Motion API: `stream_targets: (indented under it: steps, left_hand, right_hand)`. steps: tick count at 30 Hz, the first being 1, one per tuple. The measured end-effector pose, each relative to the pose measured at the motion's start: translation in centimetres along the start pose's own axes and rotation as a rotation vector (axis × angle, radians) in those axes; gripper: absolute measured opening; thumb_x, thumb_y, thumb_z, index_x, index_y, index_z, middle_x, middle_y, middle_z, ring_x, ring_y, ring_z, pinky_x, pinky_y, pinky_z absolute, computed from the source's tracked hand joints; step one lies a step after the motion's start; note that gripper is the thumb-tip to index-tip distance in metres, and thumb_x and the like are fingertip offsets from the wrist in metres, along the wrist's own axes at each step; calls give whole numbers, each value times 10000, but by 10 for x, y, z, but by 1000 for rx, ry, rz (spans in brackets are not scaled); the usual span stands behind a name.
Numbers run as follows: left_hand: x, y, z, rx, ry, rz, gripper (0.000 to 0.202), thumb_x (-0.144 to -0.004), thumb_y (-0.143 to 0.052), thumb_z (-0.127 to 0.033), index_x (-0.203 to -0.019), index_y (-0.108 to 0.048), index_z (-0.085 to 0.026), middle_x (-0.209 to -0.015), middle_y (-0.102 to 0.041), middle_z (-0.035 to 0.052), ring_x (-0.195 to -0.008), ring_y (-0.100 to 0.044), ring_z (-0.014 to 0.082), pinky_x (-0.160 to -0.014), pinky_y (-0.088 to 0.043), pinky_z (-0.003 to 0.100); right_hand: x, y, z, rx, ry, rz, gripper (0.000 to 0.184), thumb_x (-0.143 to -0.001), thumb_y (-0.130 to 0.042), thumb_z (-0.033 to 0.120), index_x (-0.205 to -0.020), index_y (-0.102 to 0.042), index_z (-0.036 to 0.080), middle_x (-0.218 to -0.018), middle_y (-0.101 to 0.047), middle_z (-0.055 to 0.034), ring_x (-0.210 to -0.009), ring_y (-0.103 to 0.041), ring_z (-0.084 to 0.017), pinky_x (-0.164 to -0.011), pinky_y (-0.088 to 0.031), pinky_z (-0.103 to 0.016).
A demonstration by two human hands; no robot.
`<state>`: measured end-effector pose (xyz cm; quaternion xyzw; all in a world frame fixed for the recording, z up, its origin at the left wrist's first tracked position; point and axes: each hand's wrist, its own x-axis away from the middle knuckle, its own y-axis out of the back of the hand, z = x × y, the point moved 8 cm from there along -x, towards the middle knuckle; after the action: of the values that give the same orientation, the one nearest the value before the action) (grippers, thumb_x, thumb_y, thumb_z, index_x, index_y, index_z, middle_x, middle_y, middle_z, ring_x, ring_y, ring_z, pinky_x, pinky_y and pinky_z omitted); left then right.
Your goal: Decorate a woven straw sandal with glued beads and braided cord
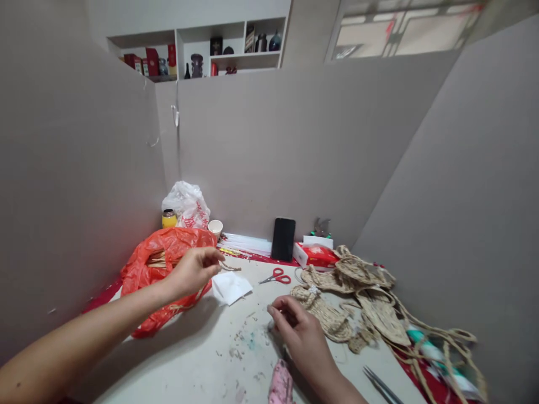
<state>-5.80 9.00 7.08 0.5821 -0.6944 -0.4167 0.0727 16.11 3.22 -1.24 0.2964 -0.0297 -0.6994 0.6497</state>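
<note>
My left hand (194,270) hovers in front of an orange plastic bag (156,275) that holds straw strips, its fingers pinched on a thin straw strand (231,268). My right hand (300,332) rests on the pale tabletop (210,365) with its fingers curled together; whether anything is in them I cannot make out. Just right of it lies a pile of woven straw sandals (357,297) with loose cords. A folded white paper (231,287) lies between my hands.
Red-handled scissors (277,276) lie behind the paper. A black phone (283,239) leans on the back wall beside a red-and-white box (315,255). A white bag (187,205), yellow jar (169,218) and small cup (215,227) stand in the corner. Metal tweezers (381,384) and pink cloth (281,386) lie near.
</note>
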Motion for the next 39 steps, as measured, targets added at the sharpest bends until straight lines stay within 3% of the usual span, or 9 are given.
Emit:
stream_targets:
  steps: [5, 10, 13, 17, 23, 26, 30, 34, 39]
  left_hand:
    - [-11, -26, 16, -150, 34, 64, 153, -839, -520, -166, -877, -668, -163, -785, -686, 12, -740, -630, 148, -708, -489, 258]
    - [-35, -24, 53, -369, 182, 42, 249, -896, -547, -311, -1090, -592, -162, -1118, -610, 77, -960, -602, 198, -831, -506, 404]
    - [-39, -17, 64, -413, 240, 20, 298, -894, -553, -320, -1149, -562, -166, -1155, -589, 82, -977, -600, 207, -824, -515, 409]
    - [-39, 3, 55, -354, 217, -70, 215, -888, -554, -315, -1015, -609, -150, -1017, -631, 59, -894, -608, 185, -791, -505, 378]
    - [-31, 29, 13, -58, 106, -169, 149, -805, -523, -255, -734, -613, -158, -695, -625, 14, -682, -572, 159, -662, -443, 272]
    - [-17, 12, -9, 127, 84, -120, 163, -764, -549, -303, -697, -596, -162, -639, -599, -5, -613, -548, 143, -597, -429, 245]
    - [9, -34, -34, 337, 82, 11, 194, -732, -602, -334, -652, -590, -158, -574, -554, -23, -539, -497, 114, -527, -389, 219]
    - [25, -73, -45, 495, 110, 103, 234, -717, -630, -370, -641, -592, -152, -535, -525, -34, -481, -447, 94, -482, -361, 212]
    - [26, -83, -30, 601, 171, 40, 250, -726, -615, -376, -863, -623, -166, -646, -572, -30, -500, -481, 93, -509, -390, 218]
  right_hand:
    - [-1, 7, 8, -82, -14, -43, 254, -898, -480, 407, -756, -537, 204, -618, -532, 24, -546, -528, -144, -542, -412, -242]
    - [-1, 7, 11, -140, -14, -43, 249, -893, -490, 398, -757, -546, 197, -644, -581, 9, -528, -535, -138, -528, -406, -240]
    - [-1, 6, 12, -166, -8, -41, 241, -884, -505, 387, -746, -547, 193, -633, -572, 13, -516, -524, -134, -516, -399, -238]
    - [-2, 5, 11, -209, -11, -40, 246, -877, -516, 384, -726, -544, 191, -630, -562, 15, -511, -513, -128, -500, -395, -233]
    - [-4, 0, 9, -327, -70, -17, 268, -848, -556, 419, -754, -583, 170, -658, -573, 7, -508, -512, -112, -492, -405, -229]
    - [-3, -7, 13, -420, -141, 49, 350, -820, -579, 475, -944, -625, 151, -757, -634, -38, -507, -558, -121, -424, -410, -216]
    - [1, -16, 27, -538, -193, 108, 507, -819, -524, 578, -1142, -572, 190, -971, -650, -89, -579, -641, -151, -382, -469, -225]
    - [-1, -9, 33, -557, -174, 5, 525, -824, -473, 621, -1063, -597, 171, -860, -652, -65, -570, -617, -125, -407, -482, -208]
    - [-9, 33, 41, -456, -106, -200, 484, -831, -441, 624, -790, -581, 162, -779, -653, -67, -589, -591, -128, -433, -478, -205]
